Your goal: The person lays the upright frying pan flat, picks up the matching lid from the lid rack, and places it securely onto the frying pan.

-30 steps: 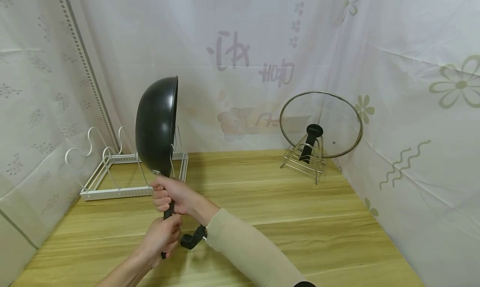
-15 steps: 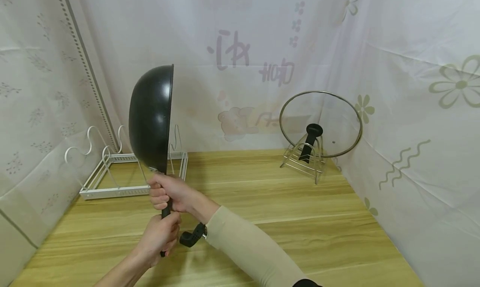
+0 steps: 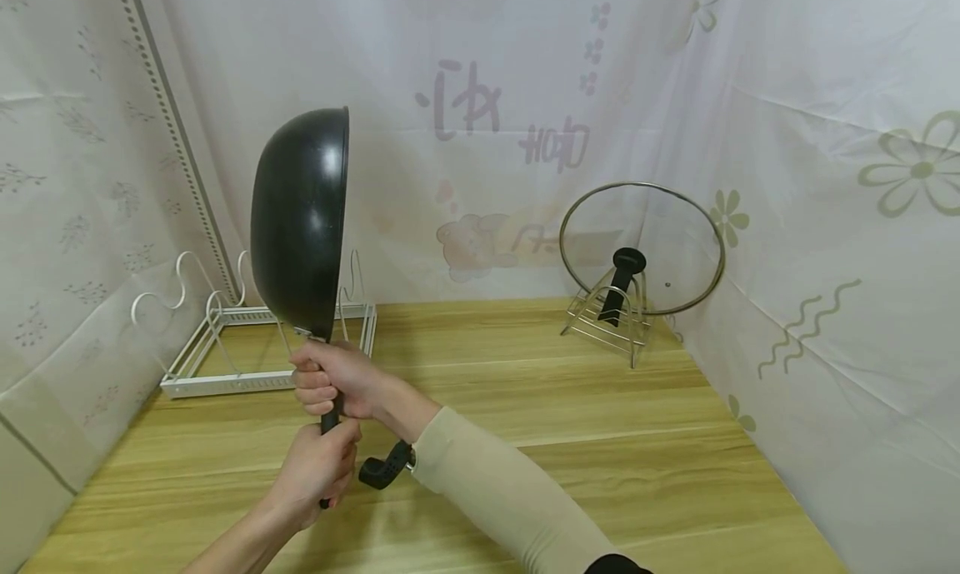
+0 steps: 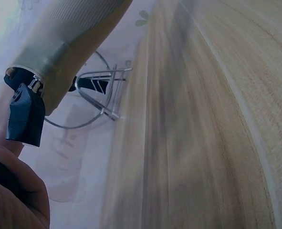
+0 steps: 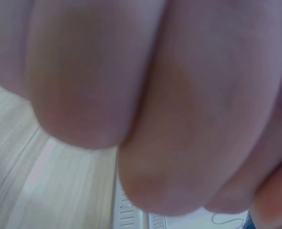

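A black wok is held up on edge in the head view, its rounded outside to the left and its rim to the right. My right hand grips the handle just below the pan. Lower on the same handle, my left hand is wrapped round it, with the handle's end showing beneath. In the left wrist view, the left hand's curled fingers surround the dark handle. Curled fingers of the right hand fill most of the right wrist view and hide what they hold.
Behind the wok, a white wire rack stands on the wooden table. At the back right, a small metal stand bears a glass lid with a black knob. Patterned curtains enclose the table's back and sides.
The wok has risen and shifted slightly left, further above the white rack. Both hands have kept their grip and moved a little with it. The lid and its stand are unmoved.
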The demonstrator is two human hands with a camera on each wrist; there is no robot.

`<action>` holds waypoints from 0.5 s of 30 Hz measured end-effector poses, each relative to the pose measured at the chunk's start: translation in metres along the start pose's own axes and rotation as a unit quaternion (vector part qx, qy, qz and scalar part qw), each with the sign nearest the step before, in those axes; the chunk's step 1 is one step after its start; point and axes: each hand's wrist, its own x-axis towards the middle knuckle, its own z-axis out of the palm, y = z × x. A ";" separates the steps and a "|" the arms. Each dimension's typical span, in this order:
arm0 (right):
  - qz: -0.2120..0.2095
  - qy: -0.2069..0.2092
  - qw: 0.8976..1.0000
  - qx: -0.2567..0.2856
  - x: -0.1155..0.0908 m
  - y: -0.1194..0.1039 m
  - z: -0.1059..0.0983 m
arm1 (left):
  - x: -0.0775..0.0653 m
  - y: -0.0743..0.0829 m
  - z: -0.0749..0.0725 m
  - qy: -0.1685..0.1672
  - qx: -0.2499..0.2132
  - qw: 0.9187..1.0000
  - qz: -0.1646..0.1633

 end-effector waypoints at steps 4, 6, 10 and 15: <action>-0.003 -0.004 1.000 0.000 -0.001 -0.004 0.003 | -0.001 0.003 0.000 -0.001 0.002 1.000 0.004; -0.006 -0.004 1.000 -0.002 -0.002 -0.006 0.005 | -0.002 0.004 0.000 -0.001 0.004 1.000 0.006; -0.013 -0.004 1.000 -0.011 -0.004 -0.009 0.008 | -0.004 0.007 0.001 0.002 0.003 1.000 0.011; -0.021 -0.010 1.000 -0.019 -0.005 -0.010 0.010 | -0.005 0.008 0.002 0.004 0.002 1.000 0.020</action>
